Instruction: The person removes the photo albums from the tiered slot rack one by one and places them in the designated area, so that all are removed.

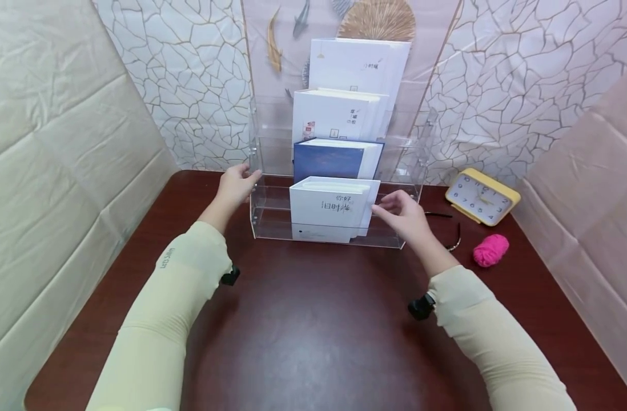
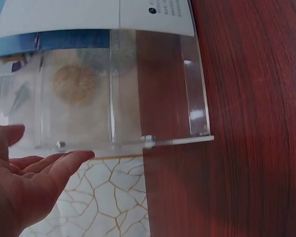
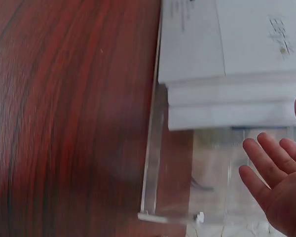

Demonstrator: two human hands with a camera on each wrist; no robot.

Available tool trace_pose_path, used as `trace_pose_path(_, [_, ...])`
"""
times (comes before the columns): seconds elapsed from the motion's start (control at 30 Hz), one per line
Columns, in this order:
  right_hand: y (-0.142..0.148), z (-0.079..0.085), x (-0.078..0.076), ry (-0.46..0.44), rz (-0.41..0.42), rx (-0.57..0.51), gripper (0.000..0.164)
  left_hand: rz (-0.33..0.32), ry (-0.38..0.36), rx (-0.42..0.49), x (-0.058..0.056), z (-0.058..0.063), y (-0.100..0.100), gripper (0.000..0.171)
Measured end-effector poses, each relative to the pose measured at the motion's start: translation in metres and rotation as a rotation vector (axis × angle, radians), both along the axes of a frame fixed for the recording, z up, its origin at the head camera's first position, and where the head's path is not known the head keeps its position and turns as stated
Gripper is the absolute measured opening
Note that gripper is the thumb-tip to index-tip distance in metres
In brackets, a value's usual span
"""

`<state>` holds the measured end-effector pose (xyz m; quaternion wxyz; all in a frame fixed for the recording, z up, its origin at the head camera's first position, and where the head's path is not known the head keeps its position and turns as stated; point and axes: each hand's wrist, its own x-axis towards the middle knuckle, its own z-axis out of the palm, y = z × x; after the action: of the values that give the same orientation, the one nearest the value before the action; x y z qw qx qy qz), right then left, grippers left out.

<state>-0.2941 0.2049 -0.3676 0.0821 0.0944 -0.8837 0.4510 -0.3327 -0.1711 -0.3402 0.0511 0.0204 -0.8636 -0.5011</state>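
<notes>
A clear acrylic tiered rack [image 1: 272,214] stands at the back of the table and holds books in stepped rows. In the lowest row is a white book [image 1: 318,208] with dark lettering; behind it rise a blue book [image 1: 326,160], a white book [image 1: 326,111] and a taller white book [image 1: 344,60]. At the rack's left side, my left hand [image 1: 236,187] has its fingertips right by the clear side panel [image 2: 113,145], thumb apart. My right hand [image 1: 403,216] hovers at the right edge of the front book, fingers spread and loosely bent in the right wrist view, holding nothing.
To the right stand a yellow-framed alarm clock [image 1: 482,197] and a pink ball of yarn [image 1: 490,250]. A thin dark curved item [image 1: 454,238] lies beside the rack. Patterned fabric [image 1: 190,74] hangs behind; pale padded panels [image 1: 586,188] border the table [image 1: 313,319].
</notes>
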Motion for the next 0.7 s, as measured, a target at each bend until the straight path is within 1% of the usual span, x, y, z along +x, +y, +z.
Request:
trace_pose_path(0.1, [-0.013, -0.009, -0.001, 0.015, 0.014, -0.014, 0.045, 0.022, 0.095, -0.166, -0.003, -0.005, 0.004, 0.031])
trace_pose_path(0.13, [-0.016, -0.012, -0.001, 0.021, 0.021, -0.017, 0.046, 0.029, 0.127, -0.209, -0.004, -0.005, 0.005, 0.027])
trace_pose_path(0.2, [-0.024, -0.019, -0.002, 0.041, 0.018, -0.009, 0.048, 0.033, 0.173, -0.263, -0.005, -0.007, 0.006, 0.025])
trace_pose_path(0.3, [-0.034, -0.027, -0.002, 0.088, -0.018, 0.002, 0.052, 0.025, 0.200, -0.299, -0.004, -0.007, 0.006, 0.026])
trace_pose_path(0.4, [-0.041, -0.032, -0.003, 0.132, -0.076, 0.001, 0.054, 0.023, 0.206, -0.328, -0.003, -0.008, 0.008, 0.025])
trace_pose_path(0.47, [-0.043, -0.034, -0.004, 0.150, -0.095, -0.008, 0.054, 0.029, 0.212, -0.344, -0.003, -0.008, 0.008, 0.024])
trace_pose_path(0.57, [-0.046, -0.036, -0.005, 0.159, -0.099, -0.042, 0.053, 0.035, 0.217, -0.361, -0.004, -0.009, 0.008, 0.023])
trace_pose_path(0.7, [-0.048, -0.036, -0.007, 0.176, -0.096, -0.057, 0.051, 0.033, 0.217, -0.369, -0.005, -0.009, 0.008, 0.024])
